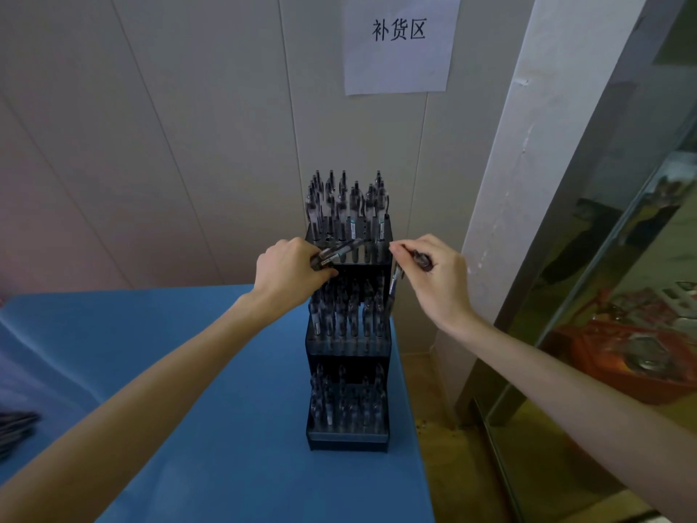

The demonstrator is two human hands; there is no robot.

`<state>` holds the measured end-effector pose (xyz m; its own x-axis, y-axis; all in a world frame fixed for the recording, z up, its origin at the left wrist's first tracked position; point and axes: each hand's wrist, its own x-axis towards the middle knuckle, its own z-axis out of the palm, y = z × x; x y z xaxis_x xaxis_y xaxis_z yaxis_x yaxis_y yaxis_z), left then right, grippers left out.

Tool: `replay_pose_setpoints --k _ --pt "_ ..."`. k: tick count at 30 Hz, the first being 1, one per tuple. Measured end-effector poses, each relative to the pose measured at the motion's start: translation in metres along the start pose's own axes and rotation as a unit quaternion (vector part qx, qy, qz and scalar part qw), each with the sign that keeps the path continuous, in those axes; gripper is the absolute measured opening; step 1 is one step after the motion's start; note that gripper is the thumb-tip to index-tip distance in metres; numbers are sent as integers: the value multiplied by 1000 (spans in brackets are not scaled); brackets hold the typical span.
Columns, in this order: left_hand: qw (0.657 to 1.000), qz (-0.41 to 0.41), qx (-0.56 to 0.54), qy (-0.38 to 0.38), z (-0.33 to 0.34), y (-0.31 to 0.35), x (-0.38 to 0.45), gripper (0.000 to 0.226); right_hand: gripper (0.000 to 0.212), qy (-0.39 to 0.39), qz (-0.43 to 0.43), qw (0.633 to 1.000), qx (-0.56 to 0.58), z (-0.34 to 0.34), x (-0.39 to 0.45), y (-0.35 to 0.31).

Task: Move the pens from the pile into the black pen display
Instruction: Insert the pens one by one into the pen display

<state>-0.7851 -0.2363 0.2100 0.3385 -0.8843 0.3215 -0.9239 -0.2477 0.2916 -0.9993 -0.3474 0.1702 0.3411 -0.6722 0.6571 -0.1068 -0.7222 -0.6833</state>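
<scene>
The black pen display (347, 439) stands on the blue table with three stepped tiers, each holding several upright pens. My left hand (288, 273) is at the left side of the top tier, closed on a few pens (339, 252) that lie slanted across the tier's front. My right hand (433, 273) is at the top tier's right edge, pinching one pen (394, 285) that hangs tip-down beside the display. At the far left edge a dark blurred pile of pens (15, 428) lies on the table.
The blue table (188, 371) ends just right of the display, with brown floor (433, 409) beyond. A white wall with a paper sign (399, 43) rises behind. A reflective glass panel (603, 296) stands at the right.
</scene>
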Motion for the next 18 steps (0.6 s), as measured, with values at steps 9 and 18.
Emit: replay_pose_setpoints --k 9,18 --pt "999 30 29 1 6 -7 -6 49 20 -27 -31 999 -36 0 -2 1" --pt "999 36 14 23 10 -7 -13 58 23 -71 -35 994 -81 2 -10 3"
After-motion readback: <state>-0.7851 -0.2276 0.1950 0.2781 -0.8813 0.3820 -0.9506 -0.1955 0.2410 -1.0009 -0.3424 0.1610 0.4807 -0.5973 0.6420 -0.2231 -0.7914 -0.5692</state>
